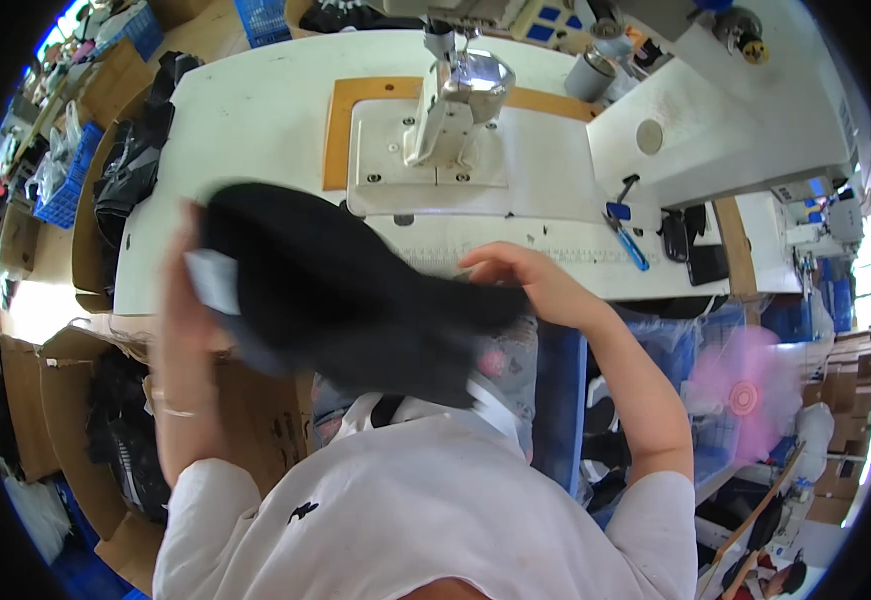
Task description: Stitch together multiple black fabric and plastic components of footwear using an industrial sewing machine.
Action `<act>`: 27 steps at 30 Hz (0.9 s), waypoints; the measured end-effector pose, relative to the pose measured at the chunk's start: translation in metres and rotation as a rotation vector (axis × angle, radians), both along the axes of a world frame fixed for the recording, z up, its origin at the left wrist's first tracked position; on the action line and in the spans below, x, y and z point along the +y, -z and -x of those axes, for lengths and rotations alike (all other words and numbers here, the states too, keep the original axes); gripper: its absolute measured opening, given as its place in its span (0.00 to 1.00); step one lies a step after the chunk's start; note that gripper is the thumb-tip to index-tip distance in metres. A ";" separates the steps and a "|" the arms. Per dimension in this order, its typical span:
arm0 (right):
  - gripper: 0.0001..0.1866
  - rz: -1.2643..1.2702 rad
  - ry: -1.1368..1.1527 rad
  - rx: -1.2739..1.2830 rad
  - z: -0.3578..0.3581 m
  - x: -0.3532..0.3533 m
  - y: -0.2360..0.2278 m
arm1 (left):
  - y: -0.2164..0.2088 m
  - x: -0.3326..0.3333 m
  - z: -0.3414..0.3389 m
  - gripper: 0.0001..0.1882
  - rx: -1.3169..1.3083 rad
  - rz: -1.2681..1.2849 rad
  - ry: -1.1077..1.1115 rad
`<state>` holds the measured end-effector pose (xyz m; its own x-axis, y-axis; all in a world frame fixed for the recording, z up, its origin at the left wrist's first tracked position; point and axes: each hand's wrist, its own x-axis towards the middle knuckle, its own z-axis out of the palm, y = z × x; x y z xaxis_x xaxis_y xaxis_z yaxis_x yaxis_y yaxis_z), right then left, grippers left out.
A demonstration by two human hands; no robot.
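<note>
A black fabric piece (346, 290), roughly boot-shaped and blurred by motion, is held up in front of my chest, above the near edge of the sewing table. At its wide left end, beside a white patch (214, 280), my left hand (182, 275) grips the edge; motion smears the fingers. My right hand (536, 283) is closed on the narrower right end, its fingers curled and partly hidden behind the fabric. Beyond the piece stands the post of a sewing machine (456, 110) on the white table (246, 120).
Blue-handled snips (628, 243) and a black case (675, 236) lie on the table's right side. Cardboard boxes (66, 400) with black pieces stand at left. A blue bin (561, 400) and a pink fan (746, 395) are at right. A thread spool (590, 75) stands behind.
</note>
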<state>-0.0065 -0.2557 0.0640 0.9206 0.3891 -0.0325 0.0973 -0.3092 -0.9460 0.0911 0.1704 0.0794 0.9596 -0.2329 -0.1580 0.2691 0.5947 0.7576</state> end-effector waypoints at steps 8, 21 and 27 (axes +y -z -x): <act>0.10 -0.011 0.619 -0.201 -0.049 -0.068 -0.033 | -0.110 0.052 -0.179 0.15 -0.305 0.024 -0.741; 0.21 0.503 0.215 -0.914 -0.290 -0.082 0.074 | 0.011 -0.188 -0.305 0.20 -0.241 0.396 0.037; 0.20 0.693 0.249 -0.797 -0.291 -0.140 0.031 | -0.013 -0.200 -0.276 0.24 -0.022 0.002 -0.052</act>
<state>0.2844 -0.3961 0.0326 0.8248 0.3159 0.4689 0.4670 -0.8481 -0.2502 0.3670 -0.0300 0.0919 0.9737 -0.1827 -0.1361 0.2207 0.6091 0.7617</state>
